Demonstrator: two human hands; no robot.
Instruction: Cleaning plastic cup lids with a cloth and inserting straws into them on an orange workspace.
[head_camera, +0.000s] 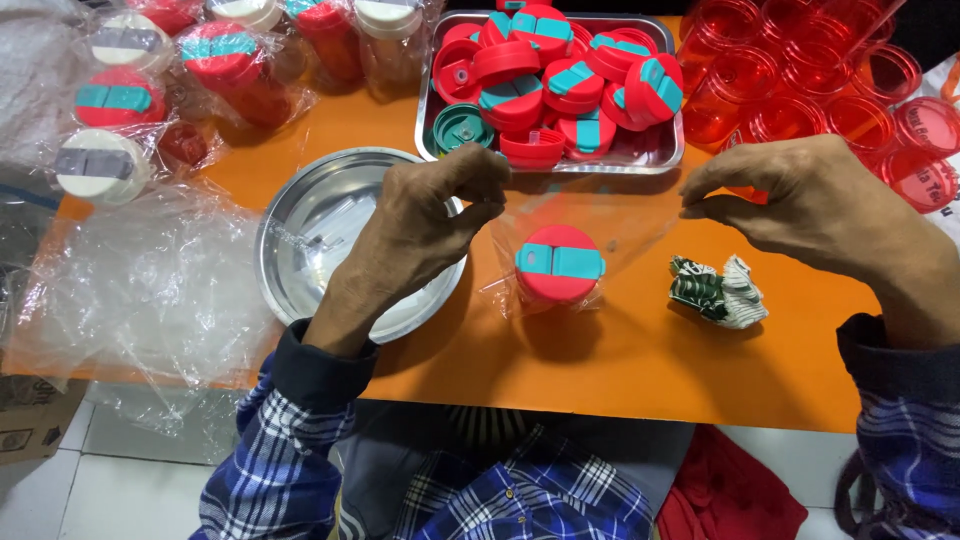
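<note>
Both hands, left hand (440, 215) and right hand (800, 200), pinch the clear bag (590, 225) open around one capped jar (558, 265); bagged jars (150, 90) wait aside, loose lids (560, 85) remain.

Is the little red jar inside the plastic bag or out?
Inside. The clear plastic bag wraps around the red jar, its top stretched between left hand and right hand.

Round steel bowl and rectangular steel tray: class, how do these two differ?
The bowl is round; the tray is rectangular. The bowl holds no lids; the tray is heaped with red lids. The left hand hangs over the bowl; the tray lies beyond both hands. Both are shiny metal on the orange table.
</note>
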